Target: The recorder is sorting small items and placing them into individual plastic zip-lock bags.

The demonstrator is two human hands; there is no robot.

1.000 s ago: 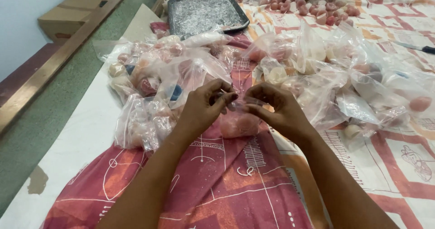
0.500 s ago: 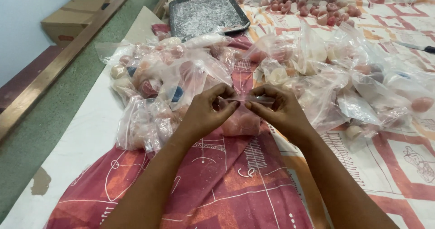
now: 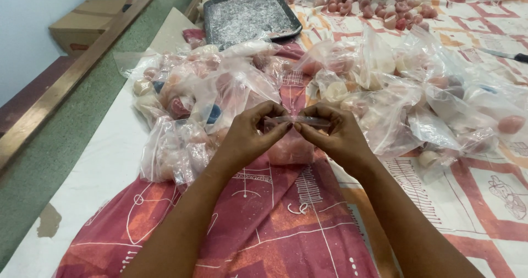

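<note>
- Cardboard shows at the far left: a brown box (image 3: 82,28) lies on the floor beyond a wooden rail (image 3: 77,77), well apart from the work.
- Left of centre, a heap of clear plastic bags (image 3: 187,99) filled with pink, cream and blue lumps lies on a red patterned cloth (image 3: 275,223), pressed close against the person's forearm.
- The left hand (image 3: 250,138) pinches one end of the top strip of a small clear bag (image 3: 291,143); thumb and fingers are closed on it, so the mouth stays flat and level.
- The right hand (image 3: 338,138) grips the other end of the same strip, pinching it likewise (the two hands nearly touch), and the bag of pinkish pieces hangs between them, just above the cloth.
- Behind, a dark tray (image 3: 250,17) of white crumbs sits at the table's far edge.
- To the right, more filled bags (image 3: 440,102) crowd the cloth, with loose pink pieces (image 3: 379,11) beyond.
</note>
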